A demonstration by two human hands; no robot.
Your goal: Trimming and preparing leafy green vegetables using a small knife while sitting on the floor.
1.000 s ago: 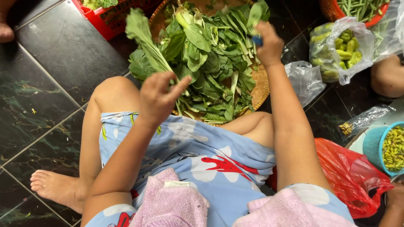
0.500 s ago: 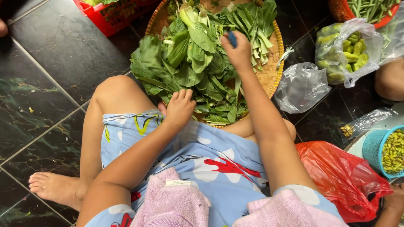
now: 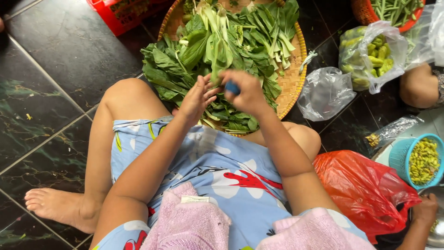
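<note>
gripping leafy greens (image 3: 217,51), woven tray (image 3: 296,76)

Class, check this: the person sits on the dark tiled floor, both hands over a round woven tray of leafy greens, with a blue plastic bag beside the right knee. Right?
Not quite. The head view shows the plastic bag beside the right knee is red, not blue. The rest stands: both hands over the woven tray of leafy greens.

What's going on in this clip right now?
A person sits cross-legged on a dark tiled floor, both hands over a woven tray piled with leafy greens. The right hand holds a small blue tool; the left hand meets it at a green stalk. Beside the tray lie a clear bag, a bag of green pods and a red bag. Another person's hand shows at the lower right, near a blue basket.
</note>
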